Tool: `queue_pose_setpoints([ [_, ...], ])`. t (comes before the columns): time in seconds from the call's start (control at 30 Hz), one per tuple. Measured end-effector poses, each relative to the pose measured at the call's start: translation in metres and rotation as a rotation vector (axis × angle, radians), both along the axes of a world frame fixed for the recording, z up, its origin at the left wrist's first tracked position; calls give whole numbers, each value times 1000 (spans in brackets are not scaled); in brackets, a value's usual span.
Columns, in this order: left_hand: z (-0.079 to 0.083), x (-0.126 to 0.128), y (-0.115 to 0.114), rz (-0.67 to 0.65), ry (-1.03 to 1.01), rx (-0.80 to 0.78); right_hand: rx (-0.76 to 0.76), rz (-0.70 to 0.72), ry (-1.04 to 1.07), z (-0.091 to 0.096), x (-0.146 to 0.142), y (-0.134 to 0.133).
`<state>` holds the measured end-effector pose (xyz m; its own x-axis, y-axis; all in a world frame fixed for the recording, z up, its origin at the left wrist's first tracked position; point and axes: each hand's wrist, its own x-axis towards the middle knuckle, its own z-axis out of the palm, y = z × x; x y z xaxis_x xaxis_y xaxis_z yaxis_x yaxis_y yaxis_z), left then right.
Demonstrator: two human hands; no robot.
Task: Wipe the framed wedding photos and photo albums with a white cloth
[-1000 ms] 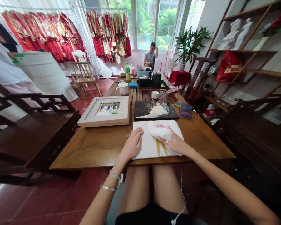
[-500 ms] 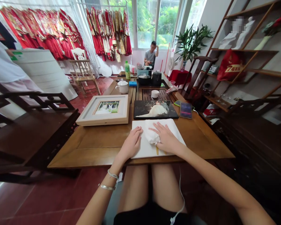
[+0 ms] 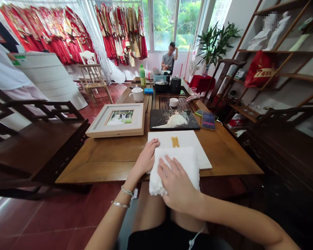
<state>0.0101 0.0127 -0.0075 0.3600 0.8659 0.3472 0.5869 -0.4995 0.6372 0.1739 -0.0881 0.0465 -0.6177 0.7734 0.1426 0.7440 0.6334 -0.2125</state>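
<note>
A thin white board (image 3: 202, 152) lies near the table's front edge, with a small tan animal-shaped piece (image 3: 175, 141) on its far part. My left hand (image 3: 148, 154) lies on the board's left edge, its fingers extended together. A fluffy white cloth (image 3: 190, 161) covers the near part of the board and hangs over the table edge. My right hand (image 3: 178, 184) holds this cloth, fingers stretched across its top and thumb at its near edge. Just beyond the board lie a dark photo panel (image 3: 172, 119) and, left of it, a pale framed photo (image 3: 114, 119).
A phone (image 3: 208, 120) with a white cable stands right of the panel. Farther back are a white lidded pot (image 3: 137, 93), a white cup (image 3: 173, 102) and a green bottle (image 3: 142, 75). Wooden chairs (image 3: 36, 132) flank the table; a person (image 3: 168, 59) sits at its far end.
My right hand has drawn the white cloth toward me, from the middle of the board to its near edge. The cloth looks more spread out, and the tan piece is uncovered. My left hand stays in place.
</note>
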Motion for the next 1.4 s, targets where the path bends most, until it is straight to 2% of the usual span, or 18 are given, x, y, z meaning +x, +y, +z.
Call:
queue_pose_setpoints([
  [0.07, 0, 0, 0, -1, -3, 3, -27, 8, 47, 0, 2, -1],
  [0.13, -1, 0, 1, 1, -7, 3, -41, -7, 85, 1, 7, 11],
  [0.27, -1, 1, 2, 0, 13, -14, -122, -50, 236, 7, 24, 57],
  [0.4, -1, 2, 2, 14, 37, -3, -370, -69, 470, 16, 41, 106],
  [0.47, -2, 2, 1, 21, 43, 11, -435, -103, 516, 20, 44, 125],
  [0.57, -3, 2, 1, 22, 38, 39, -440, -146, 537, 22, 37, 149],
  [0.73, -4, 0, 3, 9, 37, 69, -475, -67, 539, 26, 4, 177],
  [0.87, -1, 0, 3, 0, 48, 59, -469, -22, 506, 28, -11, 182],
  [0.97, 1, 1, 2, 2, 46, 67, -445, -27, 460, 27, -3, 180],
  [1.2, -1, 1, 0, 19, 25, 44, -395, -110, 409, 22, 56, 163],
  [1.4, -7, 1, 1, 24, 6, 51, -336, -182, 478, 3, 102, 150],
])
